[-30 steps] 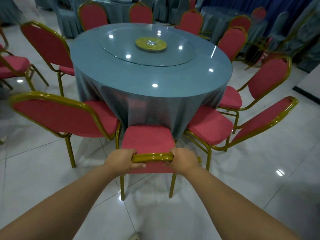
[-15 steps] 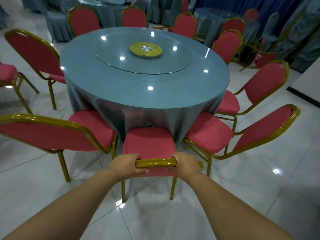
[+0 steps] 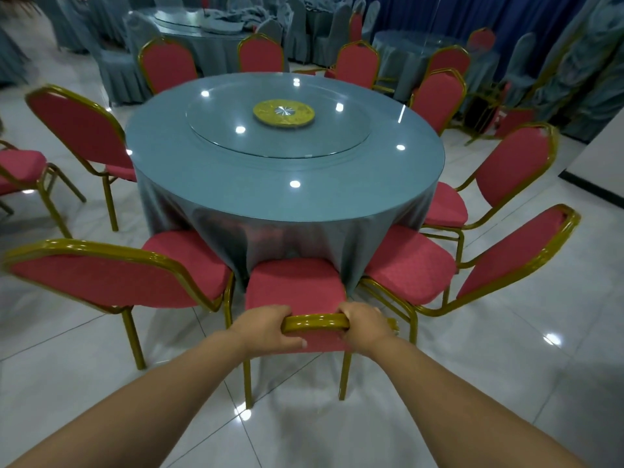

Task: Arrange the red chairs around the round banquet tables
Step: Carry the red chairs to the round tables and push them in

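Head view: chair (image 3: 297, 285) rail within fingers (image 3: 287, 310)

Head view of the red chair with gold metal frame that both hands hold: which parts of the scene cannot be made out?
- Red chair with gold metal frame: backrest corners, covered by left hand and right hand; front legs, behind its own seat.
- Round table with blue-grey cloth: its base, hidden by the cloth.
- Far covered table: the crumpled items on it are too small.
- Left-edge red chair: cut off by the edge.
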Motion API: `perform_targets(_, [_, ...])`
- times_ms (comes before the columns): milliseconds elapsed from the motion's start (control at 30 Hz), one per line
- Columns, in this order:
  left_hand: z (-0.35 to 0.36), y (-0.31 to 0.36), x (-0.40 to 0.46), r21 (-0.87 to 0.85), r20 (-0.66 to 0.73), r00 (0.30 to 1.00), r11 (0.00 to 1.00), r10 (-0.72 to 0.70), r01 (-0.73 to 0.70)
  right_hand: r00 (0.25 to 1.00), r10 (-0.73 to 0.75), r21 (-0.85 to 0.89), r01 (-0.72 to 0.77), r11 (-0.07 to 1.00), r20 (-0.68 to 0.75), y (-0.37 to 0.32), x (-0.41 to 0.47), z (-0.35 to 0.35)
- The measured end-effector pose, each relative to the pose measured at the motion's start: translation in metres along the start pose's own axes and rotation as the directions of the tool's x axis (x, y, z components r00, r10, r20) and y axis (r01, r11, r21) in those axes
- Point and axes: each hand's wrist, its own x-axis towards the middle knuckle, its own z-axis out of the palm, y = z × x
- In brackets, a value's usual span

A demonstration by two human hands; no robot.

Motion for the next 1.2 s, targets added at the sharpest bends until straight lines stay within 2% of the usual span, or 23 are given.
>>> perform_targets(167, [-0.001,0.067,0.025,0.011,-0.087,0.990,0.993,0.115,-0.114,0.996,0.005,0.026,-0.008,1.000,0.092,0.023,-0.012,-0.013])
perform_targets(267, [0.000,0.114,0.045,0.065,-0.114,0.981,0.987,0.156,-0.149,0.996,0.020,0.066,-0.025,0.997,0.084,0.060,-0.024,-0.034])
perform_targets(400, [0.014,0.172,0.079,0.128,-0.092,0.978,0.976,0.188,-0.175,0.997,0.076,0.090,-0.078,0.993,0.020,0.129,-0.054,-0.068])
perform_targets(533, [0.042,0.265,0.123,0.167,-0.030,0.959,0.948,0.281,-0.272,0.991,0.131,0.107,-0.132,0.985,0.013,0.235,-0.089,-0.102])
perform_targets(700, [0.069,0.395,0.174,0.084,-0.006,0.942,0.939,0.336,-0.334,0.977,0.208,0.148,-0.201,0.968,-0.034,0.350,-0.132,-0.150])
perform_targets(833, [0.080,0.479,0.207,-0.024,-0.046,0.942,0.943,0.332,-0.333,0.970,0.237,0.142,-0.228,0.963,-0.050,0.434,-0.157,-0.188])
perform_targets(1200, [0.090,0.621,0.315,-0.041,-0.040,0.916,0.916,0.399,-0.400,0.945,0.310,0.216,-0.284,0.934,-0.100,0.598,-0.153,-0.245])
